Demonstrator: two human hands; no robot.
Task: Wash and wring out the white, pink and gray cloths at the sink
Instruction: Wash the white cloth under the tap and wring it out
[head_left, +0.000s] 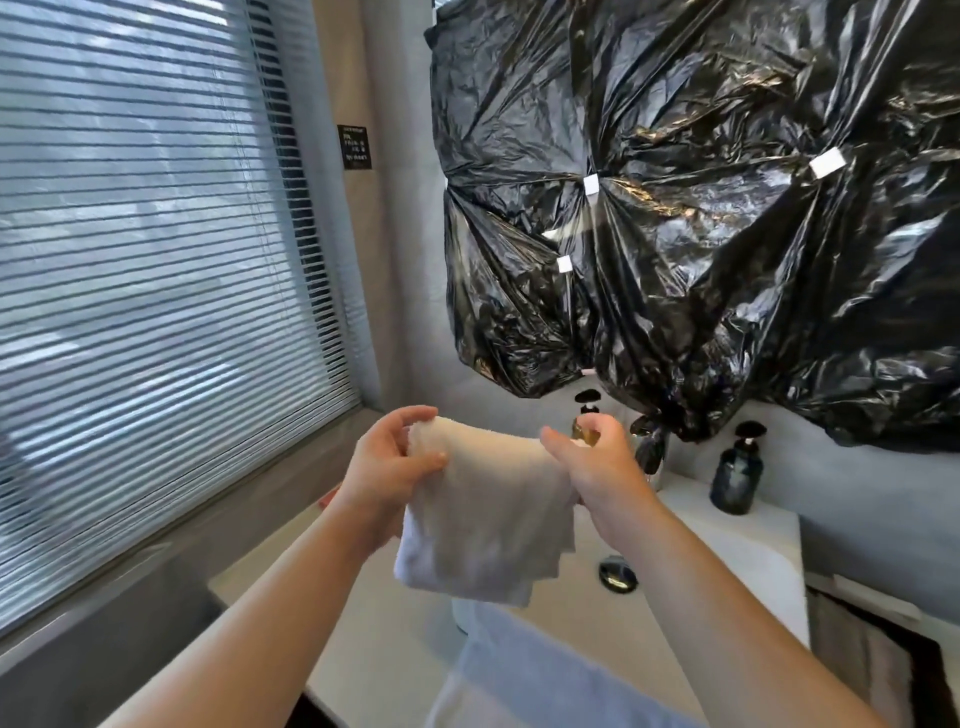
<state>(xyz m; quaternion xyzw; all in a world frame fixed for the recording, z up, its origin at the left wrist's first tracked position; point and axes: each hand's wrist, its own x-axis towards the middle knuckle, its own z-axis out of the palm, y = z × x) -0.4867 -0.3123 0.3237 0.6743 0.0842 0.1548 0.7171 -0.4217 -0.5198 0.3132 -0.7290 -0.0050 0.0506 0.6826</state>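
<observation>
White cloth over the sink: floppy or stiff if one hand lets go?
Probably floppy: the white cloth sags in folds between the left hand and right hand. Likely light, since pinching fingers alone carry it.

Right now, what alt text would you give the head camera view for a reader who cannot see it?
A left hand and a right hand hold a folded white cloth above a sink. Black plastic sheeting is taped over the wall behind, and window blinds fill the left.
</observation>
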